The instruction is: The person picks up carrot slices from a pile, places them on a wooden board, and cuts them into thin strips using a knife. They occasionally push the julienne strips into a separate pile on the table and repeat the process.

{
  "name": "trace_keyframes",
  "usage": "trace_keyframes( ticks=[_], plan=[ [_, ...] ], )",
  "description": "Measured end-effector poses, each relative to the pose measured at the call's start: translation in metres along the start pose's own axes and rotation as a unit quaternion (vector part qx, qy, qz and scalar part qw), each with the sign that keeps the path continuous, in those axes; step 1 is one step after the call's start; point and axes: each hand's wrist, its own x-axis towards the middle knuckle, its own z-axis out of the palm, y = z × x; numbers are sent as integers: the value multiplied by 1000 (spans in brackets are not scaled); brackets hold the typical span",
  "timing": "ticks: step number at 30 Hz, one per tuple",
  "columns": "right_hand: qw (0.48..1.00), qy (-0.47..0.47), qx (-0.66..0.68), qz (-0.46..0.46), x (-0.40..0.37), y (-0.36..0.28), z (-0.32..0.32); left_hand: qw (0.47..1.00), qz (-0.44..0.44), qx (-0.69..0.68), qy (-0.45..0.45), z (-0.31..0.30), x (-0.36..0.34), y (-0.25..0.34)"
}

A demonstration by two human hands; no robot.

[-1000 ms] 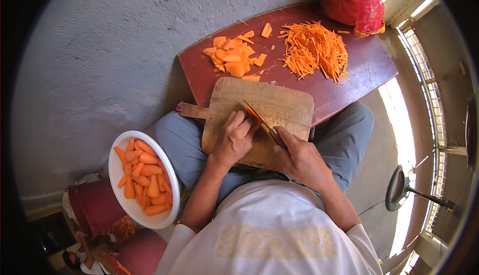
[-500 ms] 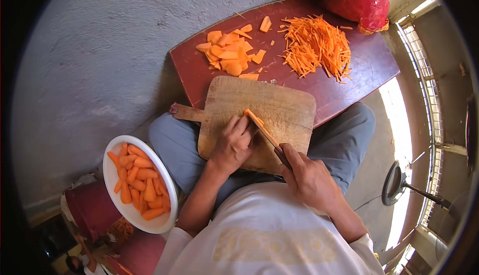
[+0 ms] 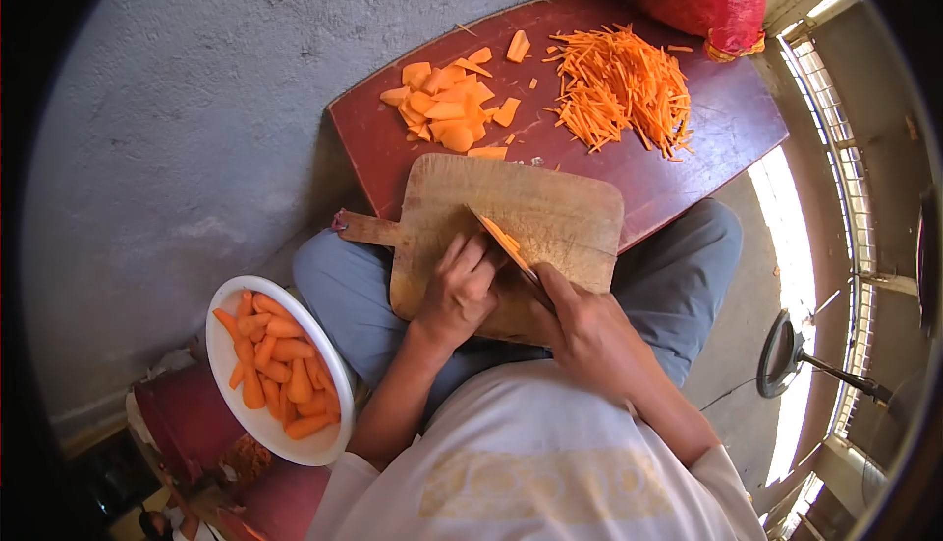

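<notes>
A wooden cutting board (image 3: 565,207) lies across my lap, against the edge of the red table. My right hand (image 3: 589,320) grips a knife (image 3: 526,268), its blade slanting up and left over the board. Curled close beside the blade, my left hand (image 3: 462,286) presses down on a carrot slice, mostly hidden by the fingers and blade. Thin carrot strips (image 3: 505,237) lie along the blade's far side. Beyond the board, a pile of flat carrot slices (image 3: 444,104) sits at the left and a heap of carrot shreds (image 3: 629,89) at the right.
A white basin (image 3: 346,384) with several peeled carrots (image 3: 280,364) stands at my left. The red table (image 3: 727,138) carries a red bag (image 3: 702,1) at its far right corner. A grey wall (image 3: 196,129) rises at the left. Red containers (image 3: 187,413) are below the basin.
The knife's tip has moved left and the blade now lies closer to my left fingers. The carrot end at the fingertips is now covered, and strips show beyond the blade.
</notes>
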Motion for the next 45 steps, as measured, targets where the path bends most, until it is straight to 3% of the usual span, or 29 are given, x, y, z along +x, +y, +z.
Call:
trace_keyframes(
  ticks=[9, 12, 15, 21, 24, 30, 33, 39, 42, 45],
  plan=[
    [998, -33, 6, 57, -10, -17, -11, 1000, -8, -17, 14, 0, -4, -1],
    [1000, 8, -17, -5, 11, 5, 11, 999, -12, -32, 9, -6, 1, 2],
    [1000, 6, -7, -4, 12, 6, 8, 999, -19, -37, 9, -9, 1, 4],
    [995, -45, 14, 92, -16, -19, -15, 997, -20, -63, 37, 0, -5, -6],
    [999, -5, 8, 45, -26, -10, -4, 996, -10, -71, 46, -2, -2, -5],
    [997, -30, -20, 64, -25, -19, -8, 998, -14, -58, 33, -7, 1, -1],
    [1000, 4, -8, 1, 2, 1, 9, 998, -24, -38, 31, -3, -4, -3],
    [994, -42, 30, 99, -4, -25, -14, 992, -28, -65, 104, 6, 2, 0],
    [999, 13, 10, 28, -7, -12, 4, 994, -14, -58, 93, 3, 0, -2],
    [1000, 9, -19, 9, 11, 1, 16, 996, -11, -44, 75, -1, 0, 1]
  ],
)
